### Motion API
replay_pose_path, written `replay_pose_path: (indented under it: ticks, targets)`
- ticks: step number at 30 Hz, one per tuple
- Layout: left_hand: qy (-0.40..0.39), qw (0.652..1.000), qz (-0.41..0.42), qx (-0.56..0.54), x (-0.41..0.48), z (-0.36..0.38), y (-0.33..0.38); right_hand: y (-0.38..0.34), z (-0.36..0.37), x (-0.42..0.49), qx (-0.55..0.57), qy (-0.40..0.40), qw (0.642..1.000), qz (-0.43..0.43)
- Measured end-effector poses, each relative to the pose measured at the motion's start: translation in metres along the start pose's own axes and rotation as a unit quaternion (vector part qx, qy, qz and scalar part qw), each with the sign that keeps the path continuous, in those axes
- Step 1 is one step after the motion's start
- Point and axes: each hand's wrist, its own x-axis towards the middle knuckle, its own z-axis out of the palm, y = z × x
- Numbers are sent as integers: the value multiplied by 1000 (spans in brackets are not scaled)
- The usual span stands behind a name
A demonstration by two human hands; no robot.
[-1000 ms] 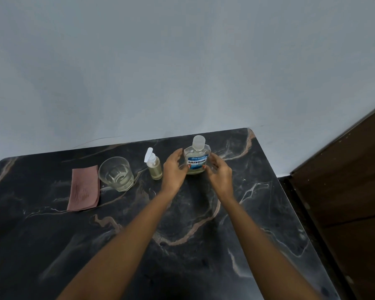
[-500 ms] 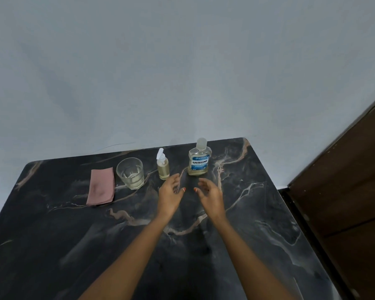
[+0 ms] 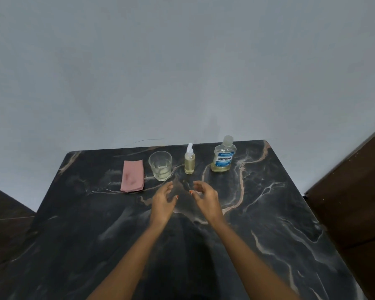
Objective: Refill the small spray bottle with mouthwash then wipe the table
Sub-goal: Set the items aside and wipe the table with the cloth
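Note:
A clear mouthwash bottle (image 3: 224,155) with a blue label and a capped neck stands upright near the far edge of the dark marble table (image 3: 279,213). To its left stands the small spray bottle (image 3: 189,160) with yellowish liquid and a white nozzle. A folded pink cloth (image 3: 132,176) lies flat at the far left. My left hand (image 3: 163,202) and my right hand (image 3: 205,198) hover over the table in front of the bottles, fingers apart, holding nothing, well short of both bottles.
A short clear glass (image 3: 160,165) with a little liquid stands between the cloth and the spray bottle. A plain grey wall (image 3: 182,72) backs the table. A dark wooden panel (image 3: 355,202) rises to the right of the table's edge.
Both hands let go of the mouthwash bottle and drew back toward me, with the bottle left standing. The camera view pulled back, so the table shows more.

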Motion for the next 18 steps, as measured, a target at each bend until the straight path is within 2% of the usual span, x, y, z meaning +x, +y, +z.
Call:
replay_pose_path:
  ticks: [10,18]
  targets:
    - [60,997,-44,-8,31,-74,-49,-33,80,14,-29,-59,998,-20]
    - [66,996,-42,32,79,-105,-80,-43,136,44,-41,-87,995,16]
